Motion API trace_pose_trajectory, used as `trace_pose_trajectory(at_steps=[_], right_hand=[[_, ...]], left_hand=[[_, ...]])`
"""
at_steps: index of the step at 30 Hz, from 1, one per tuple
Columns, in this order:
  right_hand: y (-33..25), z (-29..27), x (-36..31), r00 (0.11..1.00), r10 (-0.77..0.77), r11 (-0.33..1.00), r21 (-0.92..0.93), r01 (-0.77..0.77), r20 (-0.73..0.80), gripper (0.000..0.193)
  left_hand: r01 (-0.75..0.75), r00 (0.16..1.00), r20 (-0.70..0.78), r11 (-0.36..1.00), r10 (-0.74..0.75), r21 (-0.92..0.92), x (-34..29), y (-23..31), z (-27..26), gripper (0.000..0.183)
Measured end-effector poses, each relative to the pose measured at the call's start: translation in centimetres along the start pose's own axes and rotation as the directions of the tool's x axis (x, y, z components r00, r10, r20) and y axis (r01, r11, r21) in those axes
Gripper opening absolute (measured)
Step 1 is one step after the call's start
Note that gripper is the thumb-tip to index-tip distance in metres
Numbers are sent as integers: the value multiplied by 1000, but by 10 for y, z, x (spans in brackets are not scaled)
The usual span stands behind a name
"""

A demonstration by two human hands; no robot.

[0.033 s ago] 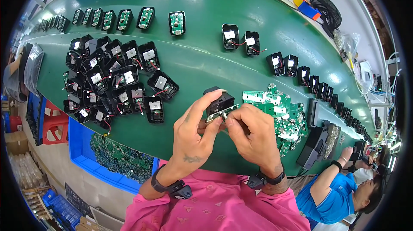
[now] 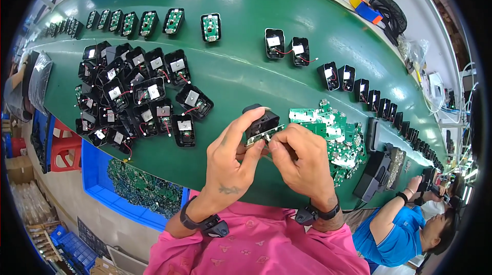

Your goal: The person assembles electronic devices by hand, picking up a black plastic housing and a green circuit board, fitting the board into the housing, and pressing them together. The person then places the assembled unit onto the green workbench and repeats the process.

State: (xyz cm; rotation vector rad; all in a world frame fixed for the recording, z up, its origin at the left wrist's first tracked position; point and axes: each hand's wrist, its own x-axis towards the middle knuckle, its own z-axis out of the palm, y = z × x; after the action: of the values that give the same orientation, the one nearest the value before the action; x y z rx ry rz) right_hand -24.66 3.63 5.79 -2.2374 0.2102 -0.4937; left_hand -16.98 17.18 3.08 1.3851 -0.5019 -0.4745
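Note:
My left hand [image 2: 233, 154] grips a small black plastic housing [image 2: 263, 123], its index finger across the far side and thumb at the near side. Along the housing's near edge sits a green circuit board [image 2: 265, 135], tilted on edge. Closed in a pinch, my right hand [image 2: 301, 157] meets the board's right end. What lies between its fingertips is hidden; it may be a thin wire or plug. Right of my hands spreads a pile of loose green circuit boards [image 2: 328, 129].
Left lies a heap of black housings [image 2: 148, 90] with red wires. Rows of housings with boards [image 2: 210, 27] and with white blocks [image 2: 300, 51] line the green table [image 2: 236, 75]. A blue bin [image 2: 97, 188] of boards stands below. A co-worker [image 2: 394, 236] sits at right.

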Motion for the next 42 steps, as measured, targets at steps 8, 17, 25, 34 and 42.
trace_pose_trajectory(at_steps=[8, 17, 25, 34, 42], right_hand=[[-2, 2, 2, 993, -93, 977, -184, 104, 67, 7], [8, 14, -5, 981, 110, 983, -129, -131, -162, 7], [7, 12, -15, 953, 277, 958, 115, -263, -126, 13], [16, 0, -17, 967, 251, 924, 309, -225, -47, 15], [3, -3, -6, 975, 218, 964, 147, -221, 35, 16]], left_hand=[[-116, 993, 66, 942, 100, 316, 2, 9, -4, 50], [29, 996, -85, 998, -34, -57, 7, -11, 1, 51], [209, 971, 113, 978, -211, 28, 8, -10, -8, 60], [131, 986, 95, 990, -136, 57, 11, -3, -4, 57], [-141, 990, 40, 956, 135, 256, 10, -16, -2, 52]])
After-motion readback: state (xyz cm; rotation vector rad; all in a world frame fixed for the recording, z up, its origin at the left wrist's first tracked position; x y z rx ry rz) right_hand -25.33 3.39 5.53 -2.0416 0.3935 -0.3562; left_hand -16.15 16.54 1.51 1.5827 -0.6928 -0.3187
